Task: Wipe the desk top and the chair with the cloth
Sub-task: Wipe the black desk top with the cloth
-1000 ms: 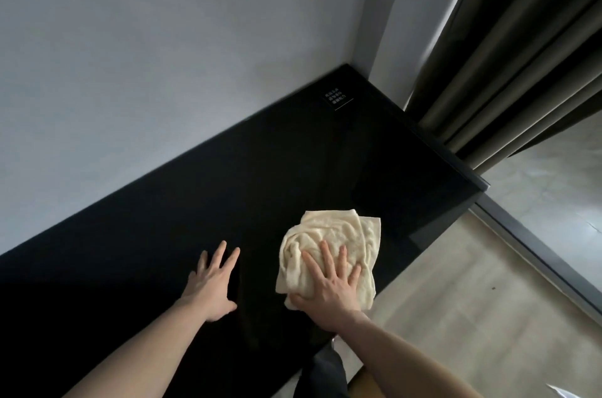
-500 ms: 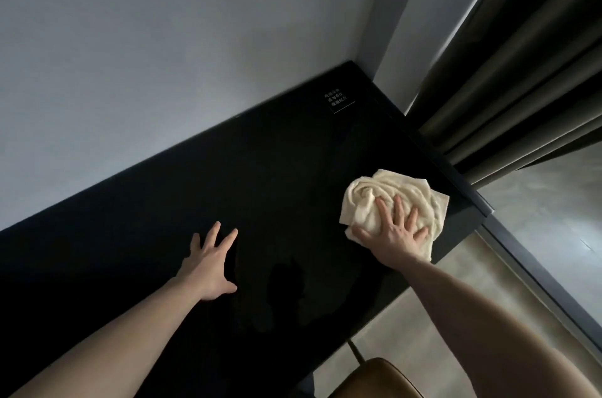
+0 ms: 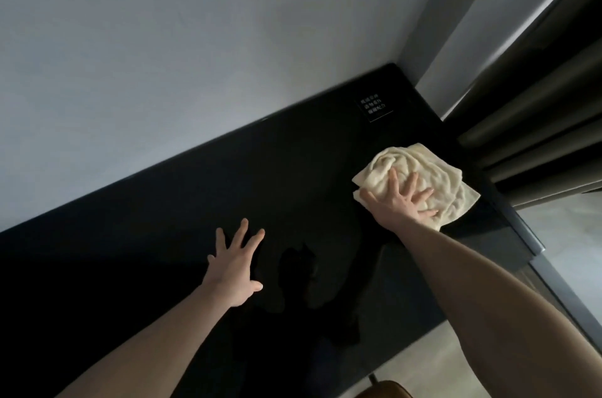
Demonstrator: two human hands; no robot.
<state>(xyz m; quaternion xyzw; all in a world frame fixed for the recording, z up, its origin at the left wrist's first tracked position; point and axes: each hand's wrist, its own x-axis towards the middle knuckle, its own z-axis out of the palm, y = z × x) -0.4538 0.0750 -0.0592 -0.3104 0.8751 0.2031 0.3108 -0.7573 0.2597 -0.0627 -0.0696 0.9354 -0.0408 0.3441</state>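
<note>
Cream terry cloth (image 3: 420, 176) is bunched under my right hand (image 3: 399, 202), fingers spread wide and flat on top of it, palm pressing it down onto the worktop (image 3: 293, 185). It sits close to the right-hand end of that glossy black worktop, not far from the front edge. My left hand (image 3: 236, 267) is well apart from it, also splayed flat with straight fingers, resting right on the bare black surface nearer the middle. Further back, toward the corner, there's a small dark label with white text (image 3: 374, 108) I can't read. Grey wall (image 3: 195, 55) runs along the back, dark curtains (image 3: 537, 111) hang off to the right, and a brown chair (image 3: 384, 390) just peeks in at the bottom edge.
</note>
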